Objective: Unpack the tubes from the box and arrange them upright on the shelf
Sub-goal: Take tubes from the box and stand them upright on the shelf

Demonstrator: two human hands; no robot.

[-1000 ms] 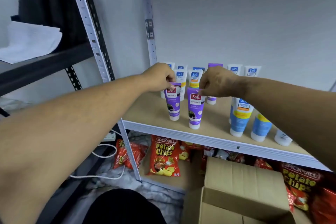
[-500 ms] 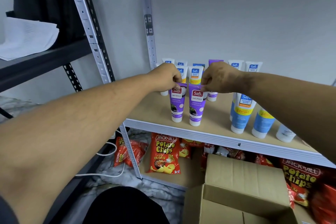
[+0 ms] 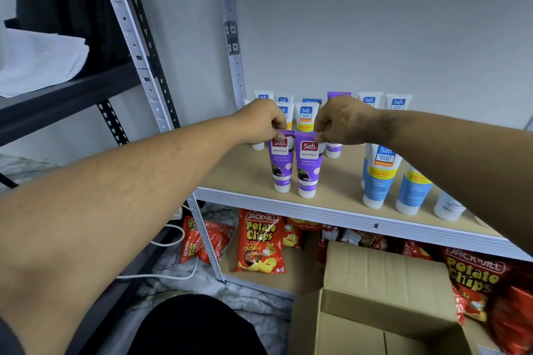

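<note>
Two purple Safi tubes stand cap-down, side by side, near the front edge of the wooden shelf [image 3: 248, 170]. My left hand [image 3: 261, 119] pinches the crimped top of the left purple tube [image 3: 281, 164]. My right hand [image 3: 341, 121] pinches the top of the right purple tube [image 3: 308, 168]. Behind them stand several white-and-blue Safi tubes [image 3: 305, 115] in rows, and another purple tube [image 3: 334, 148] is half hidden by my right hand. The open cardboard box [image 3: 383, 291] sits below at the lower right; its inside is not visible.
Blue-and-white tubes [image 3: 377, 179] stand under my right forearm at the shelf's front right. Red potato chip bags [image 3: 261, 242] fill the lower shelf. White metal uprights [image 3: 230, 37] frame the shelf. A dark rack [image 3: 72, 95] with white paper stands to the left.
Both purple tubes have come closer together and now stand side by side, nearly touching. My hands still hold their tops.
</note>
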